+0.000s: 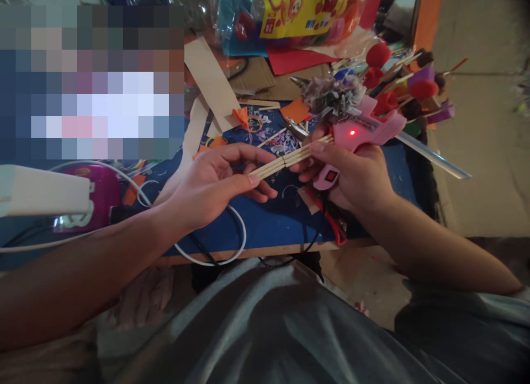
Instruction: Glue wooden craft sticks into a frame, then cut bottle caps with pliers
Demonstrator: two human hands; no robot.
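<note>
A thin bundle of pale wooden sticks (284,161), with a narrow dark band about its middle, stretches between my two hands. My left hand (211,180) pinches the lower left end between thumb and fingers. At the upper right end, the thumb and fingers of my right hand (364,180) press on the same sticks. That hand also holds a pink glue gun (366,127) with a red light lit. A clear glue stick (436,156) sticks out of its back. The gun's nozzle is hidden.
A blue work surface (265,229) carries scraps, red-handled scissors (336,224) and a looped white cable (244,229). Red pompoms on sticks (422,89) stand right of a tinsel-like clump (333,97). Behind lie cardboard strips (213,78) and a plastic bag (306,14). The upper left is pixelated.
</note>
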